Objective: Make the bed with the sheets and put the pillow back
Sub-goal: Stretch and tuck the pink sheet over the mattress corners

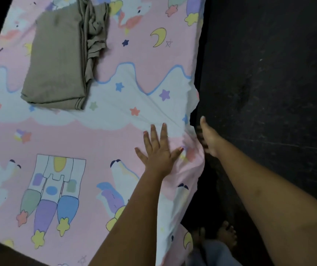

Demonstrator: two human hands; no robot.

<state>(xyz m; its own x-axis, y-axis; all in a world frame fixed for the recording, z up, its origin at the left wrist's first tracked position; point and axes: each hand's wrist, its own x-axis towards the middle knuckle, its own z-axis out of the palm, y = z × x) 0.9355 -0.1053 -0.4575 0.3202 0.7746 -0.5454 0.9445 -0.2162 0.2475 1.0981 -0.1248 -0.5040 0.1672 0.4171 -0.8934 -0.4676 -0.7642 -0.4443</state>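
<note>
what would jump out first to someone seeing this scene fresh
The pink sheet printed with rockets, stars and moons fills most of the view. A folded grey-brown cloth lies on it at the upper left. Near the right edge the left hand presses flat on the sheet, and the right hand is at the edge itself, fingers blurred.

A bedroom in somebody's home, by the look of it. A bed [100,139] fills the left and middle of the frame, covered by a pink and white sheet [153,79] printed with unicorns, moons and stars. A folded brown cloth [58,60] lies on it at upper left. Bare feet [226,235] stand on the dark floor [272,77] at lower right.
</note>
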